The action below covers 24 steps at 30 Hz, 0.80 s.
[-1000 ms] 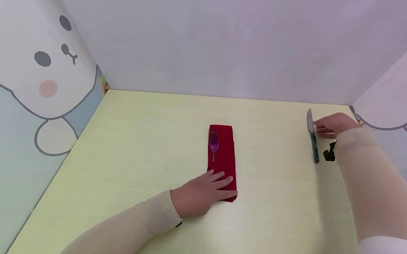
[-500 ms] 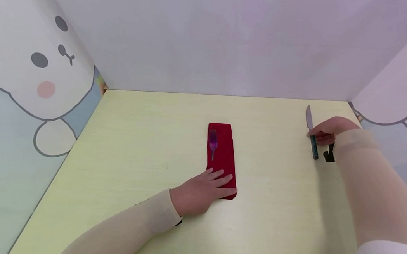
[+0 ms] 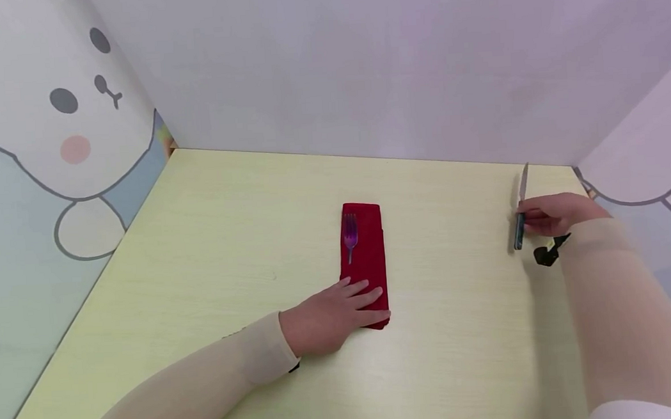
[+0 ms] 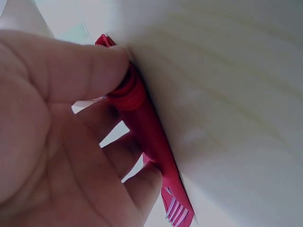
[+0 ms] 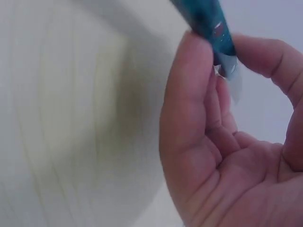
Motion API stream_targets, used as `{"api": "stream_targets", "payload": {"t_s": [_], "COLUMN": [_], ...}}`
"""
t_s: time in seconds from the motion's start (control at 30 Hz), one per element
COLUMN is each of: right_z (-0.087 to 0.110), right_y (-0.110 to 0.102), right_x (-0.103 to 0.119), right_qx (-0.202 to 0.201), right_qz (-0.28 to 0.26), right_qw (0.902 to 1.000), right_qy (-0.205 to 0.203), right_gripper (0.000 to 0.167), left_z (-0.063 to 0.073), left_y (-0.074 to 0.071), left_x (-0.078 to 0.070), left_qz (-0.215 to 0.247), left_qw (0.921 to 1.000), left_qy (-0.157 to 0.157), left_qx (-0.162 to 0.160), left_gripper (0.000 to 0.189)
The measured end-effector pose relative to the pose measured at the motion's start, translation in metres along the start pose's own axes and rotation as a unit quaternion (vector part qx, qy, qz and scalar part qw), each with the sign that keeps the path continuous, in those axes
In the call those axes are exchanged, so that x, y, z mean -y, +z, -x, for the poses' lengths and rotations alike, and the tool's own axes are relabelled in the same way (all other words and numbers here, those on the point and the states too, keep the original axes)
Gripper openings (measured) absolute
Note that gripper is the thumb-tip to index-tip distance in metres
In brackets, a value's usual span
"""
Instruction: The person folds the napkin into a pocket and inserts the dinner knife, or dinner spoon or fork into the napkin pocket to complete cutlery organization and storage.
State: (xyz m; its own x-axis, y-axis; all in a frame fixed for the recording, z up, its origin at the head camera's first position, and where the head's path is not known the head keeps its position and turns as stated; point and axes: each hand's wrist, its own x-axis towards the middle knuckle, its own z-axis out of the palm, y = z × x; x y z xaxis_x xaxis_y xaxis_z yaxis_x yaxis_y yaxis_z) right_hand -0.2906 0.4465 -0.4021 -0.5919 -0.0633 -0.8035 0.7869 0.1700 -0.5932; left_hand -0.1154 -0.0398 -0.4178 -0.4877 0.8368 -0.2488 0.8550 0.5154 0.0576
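My left hand [image 3: 327, 319] rests with fingers spread on the near end of a folded red cloth napkin [image 3: 371, 252]. In the left wrist view the thumb lies at the napkin's [image 4: 151, 127] near end, with the fingers over its top. On the napkin's far half lies a purple, shiny fork [image 3: 350, 234], tines pointing away; its tines [image 4: 177, 213] also show past the fingers. At the right, my right hand [image 3: 560, 212] pinches a table knife [image 3: 519, 231] by its dark teal handle, blade pointing away. The handle [image 5: 208, 23] sits between thumb and fingertips in the right wrist view.
The pale yellow wooden table [image 3: 244, 228] ends at a plain whitish back wall [image 3: 332, 68]. Side walls stand close at left and right, the left wall [image 3: 24, 209] printed with a cartoon animal. A small black piece [image 3: 548, 252] shows at the right wrist.
My right hand has reached over the knife, taken hold of its handle and lifted it, tilting the blade to the right. The left hand stays on the napkin.
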Motion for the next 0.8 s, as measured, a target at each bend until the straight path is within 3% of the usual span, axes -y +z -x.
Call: {"api": "stream_targets", "payload": {"t_s": [0.13,0.43,0.6,0.8], "right_z": [-0.004,-0.004,-0.008,-0.013], "right_y": [-0.008,-0.009,0.002,0.03], "right_x": [-0.007,-0.021,-0.022,-0.014], "right_qx": [0.039,0.089,0.086,0.073], "right_qz": [-0.085,-0.159,-0.18,-0.201], "right_qw": [0.9956,0.9816,0.9768,0.9735], "right_qy": [-0.01,-0.056,-0.078,-0.082], "right_gripper": [0.039,0.038,0.035,0.024], "left_z": [0.0,0.001,0.002,0.001], "left_y": [0.0,0.0,0.002,0.001], "left_x": [0.0,0.002,0.001,0.0], "left_qz": [0.004,0.001,0.011,0.023], "left_qw": [1.0,1.0,0.9999,0.9997], "left_qy": [0.001,0.003,0.0,-0.002], "left_qx": [-0.002,-0.008,-0.008,-0.006], "left_gripper": [0.066,0.066,0.066,0.066]}}
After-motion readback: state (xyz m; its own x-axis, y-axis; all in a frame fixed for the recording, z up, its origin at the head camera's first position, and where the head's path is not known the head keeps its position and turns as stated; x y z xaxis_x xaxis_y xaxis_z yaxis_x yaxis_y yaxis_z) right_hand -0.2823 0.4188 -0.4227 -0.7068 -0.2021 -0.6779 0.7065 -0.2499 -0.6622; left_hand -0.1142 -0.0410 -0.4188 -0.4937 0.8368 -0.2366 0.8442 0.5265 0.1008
